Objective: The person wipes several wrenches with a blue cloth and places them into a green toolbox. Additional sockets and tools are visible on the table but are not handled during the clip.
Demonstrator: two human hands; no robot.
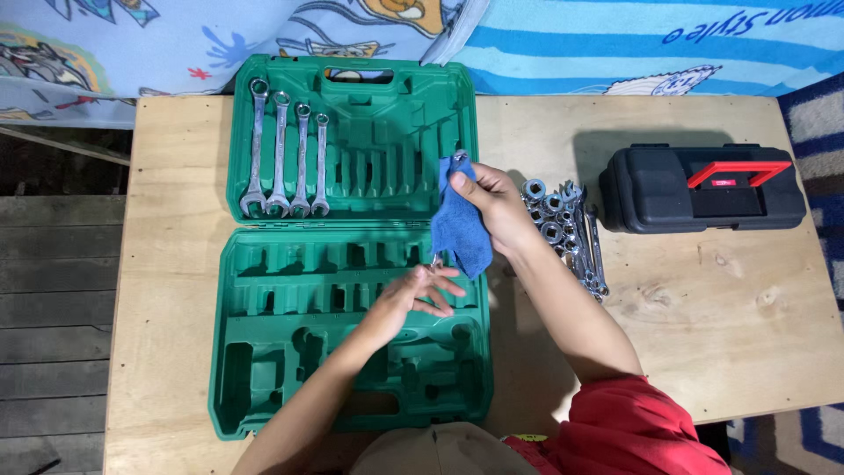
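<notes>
Single head-worn view, looking almost straight down from above onto a plywood table (703,334). Close range: green tool case (352,264) centred, forearms entering from the bottom edge. Far table edge, probably against patterned fabric (615,44), at top.

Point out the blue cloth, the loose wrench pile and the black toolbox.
blue cloth (462,230): head view, lower hanging fold.
loose wrench pile (567,230): head view, middle of the heap.
black toolbox (655,198): head view, lid left of the red handle.
</notes>
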